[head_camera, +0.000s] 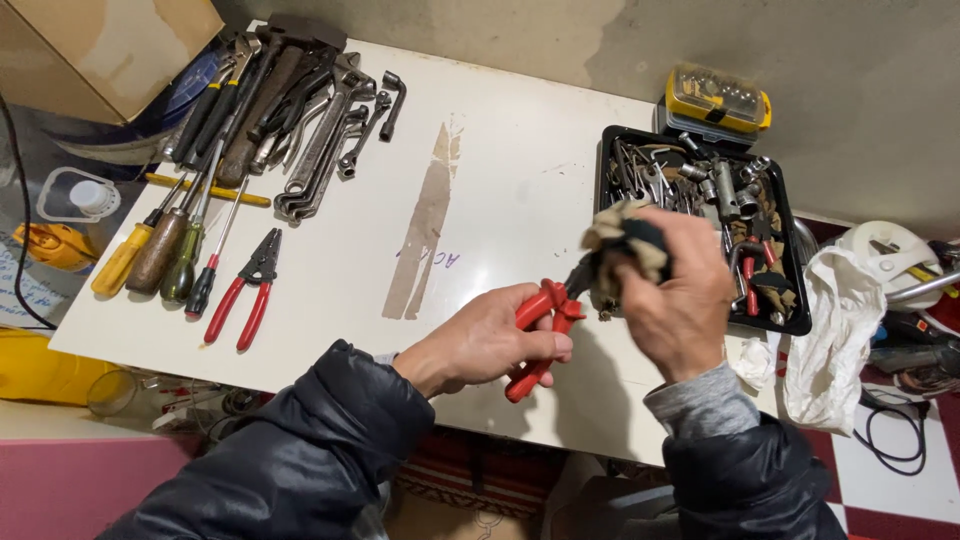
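Red-handled pliers (540, 335), near the table's (500, 180) front edge, likely stiff and fairly heavy: left hand (485, 345) fingers wrapped round the grippy handles, right hand (675, 290) fingers closed on a soft rag (625, 245) over the head.

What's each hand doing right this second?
Left hand: closed around the red handles of the pliers.
Right hand: closed on a dirty rag, pressed against the pliers' head.
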